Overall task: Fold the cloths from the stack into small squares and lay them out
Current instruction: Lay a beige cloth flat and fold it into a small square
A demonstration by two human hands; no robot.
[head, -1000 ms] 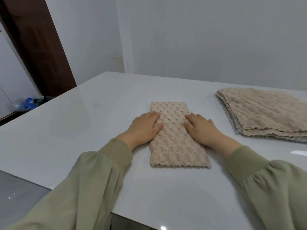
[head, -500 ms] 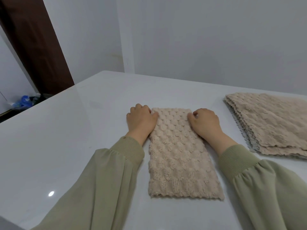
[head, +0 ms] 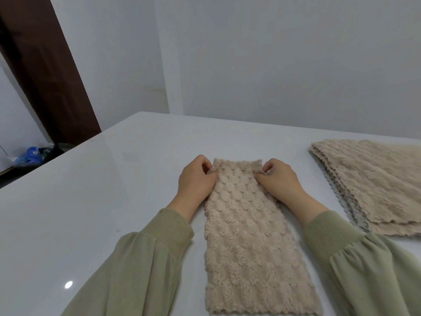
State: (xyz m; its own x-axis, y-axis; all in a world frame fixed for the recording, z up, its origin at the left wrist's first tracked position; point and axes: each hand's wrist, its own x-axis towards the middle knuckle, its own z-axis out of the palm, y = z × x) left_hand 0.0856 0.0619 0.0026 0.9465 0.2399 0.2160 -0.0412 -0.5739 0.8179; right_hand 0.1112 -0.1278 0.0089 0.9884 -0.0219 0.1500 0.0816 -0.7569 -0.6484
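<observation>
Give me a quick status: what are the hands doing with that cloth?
Left hand and right hand each pinching a far corner of the half-folded cloth. Stack waiting at right. Nothing in the way on the table.

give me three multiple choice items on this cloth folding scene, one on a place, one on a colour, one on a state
1. Where does the stack of beige fluffy cloths lie relative to the long folded beige textured cloth?
A. to its right
B. to its left
C. under it

2. What colour are the person's ribbed-cuff sleeves?
A. navy blue
B. olive green
C. red

3. What are the left hand and right hand doing?
A. resting off the glossy white table
B. lifting the whole stack
C. pinching the far corners of the folded cloth

Answers:
1. A, the stack sits at the table's right side, apart from the folded cloth.
2. B, both sleeves show muted green.
3. C, each grip closes on a far corner, the edge raised slightly.
</observation>
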